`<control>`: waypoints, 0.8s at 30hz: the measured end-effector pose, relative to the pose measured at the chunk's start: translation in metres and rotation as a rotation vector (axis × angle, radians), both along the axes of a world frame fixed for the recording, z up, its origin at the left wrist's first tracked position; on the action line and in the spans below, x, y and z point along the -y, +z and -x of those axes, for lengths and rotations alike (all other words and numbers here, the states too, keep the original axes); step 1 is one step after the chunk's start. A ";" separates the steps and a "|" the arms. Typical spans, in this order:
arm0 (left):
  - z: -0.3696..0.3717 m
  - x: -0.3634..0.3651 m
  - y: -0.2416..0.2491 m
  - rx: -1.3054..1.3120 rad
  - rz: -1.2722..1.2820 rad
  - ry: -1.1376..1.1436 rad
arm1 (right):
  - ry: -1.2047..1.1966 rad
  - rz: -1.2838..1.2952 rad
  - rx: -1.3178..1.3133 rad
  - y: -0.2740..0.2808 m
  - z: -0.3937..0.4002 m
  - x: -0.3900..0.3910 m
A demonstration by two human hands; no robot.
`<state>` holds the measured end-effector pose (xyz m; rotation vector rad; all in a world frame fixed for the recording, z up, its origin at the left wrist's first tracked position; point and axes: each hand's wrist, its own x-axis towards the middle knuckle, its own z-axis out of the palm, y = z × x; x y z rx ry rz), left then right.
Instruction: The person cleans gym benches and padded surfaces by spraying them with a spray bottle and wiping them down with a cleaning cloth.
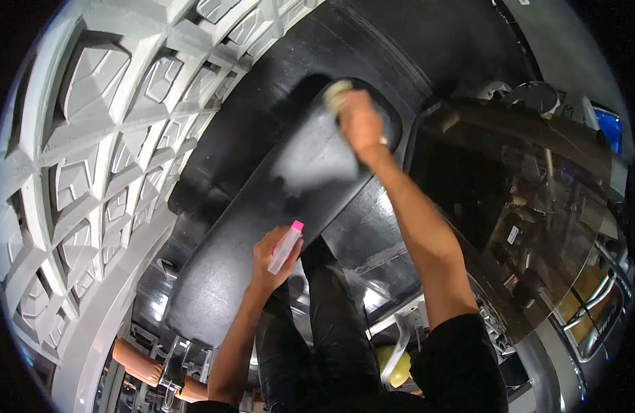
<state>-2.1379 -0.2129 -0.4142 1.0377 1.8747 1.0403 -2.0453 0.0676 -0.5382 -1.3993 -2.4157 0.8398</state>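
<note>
A long black padded bench [217,275] runs diagonally beneath my hands, with a whitish sheen over its upper middle. My left hand [266,251] is wrapped round a small translucent bottle [283,253] with a bright pink cap, held over the near half of the bench. At the bench's far end, my right hand [362,127] is closed on a pale yellowish pad [338,93], right at the black surface. Motion smears both this hand and the pad, and the fingers partly cover what they grip.
A white latticed wall panel [76,165] rises on the left. At the right stands a dark see-through tinted panel [496,206] with metal parts behind it. Black flooring [393,255] surrounds the bench. An orange-brown padded roller [135,361] lies low on the left.
</note>
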 end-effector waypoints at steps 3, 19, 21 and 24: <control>0.005 -0.004 0.003 0.035 0.030 0.009 | 0.624 -0.039 -0.089 -0.014 0.005 0.034; 0.018 0.019 0.003 -0.047 0.079 -0.033 | 0.784 0.298 0.446 0.007 0.111 0.032; 0.018 0.015 0.006 -0.040 0.088 -0.018 | 0.579 0.125 0.653 0.005 0.115 0.000; 0.017 0.013 0.004 -0.022 0.096 0.014 | 0.356 0.140 0.779 0.004 0.112 -0.061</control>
